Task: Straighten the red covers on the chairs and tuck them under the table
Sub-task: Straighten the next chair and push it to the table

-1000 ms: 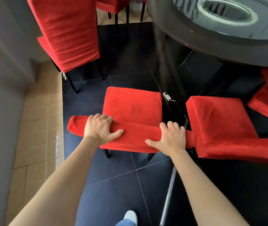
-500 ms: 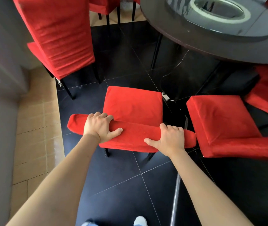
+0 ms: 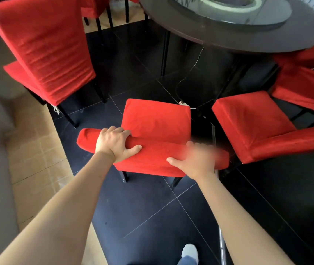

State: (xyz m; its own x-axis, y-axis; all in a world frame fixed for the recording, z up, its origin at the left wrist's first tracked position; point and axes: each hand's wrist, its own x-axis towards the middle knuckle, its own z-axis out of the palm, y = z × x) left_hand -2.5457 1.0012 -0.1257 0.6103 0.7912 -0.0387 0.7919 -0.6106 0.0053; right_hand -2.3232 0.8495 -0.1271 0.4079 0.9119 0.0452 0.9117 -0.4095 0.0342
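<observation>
Dark floor [image 3: 148, 217]: neighbouring chair [image 3: 251, 119] flanks gripped chair [image 3: 158, 119].

Black tiled floor [image 3: 152, 217]; tan tiles [image 3: 35, 142] left; thin cable [image 3: 194, 66] hanging.

The middle chair [image 3: 156, 119] stands at the centre, its seat toward the bench [image 3: 305, 38] at 1 o'clock. The left hand [image 3: 114, 144] and right hand [image 3: 196, 161] lie on its backrest top, nearest the person. A second chair [image 3: 251, 119] stands just beside it at 3 o'clock, a third [image 3: 43, 50] at 10 o'clock.
</observation>
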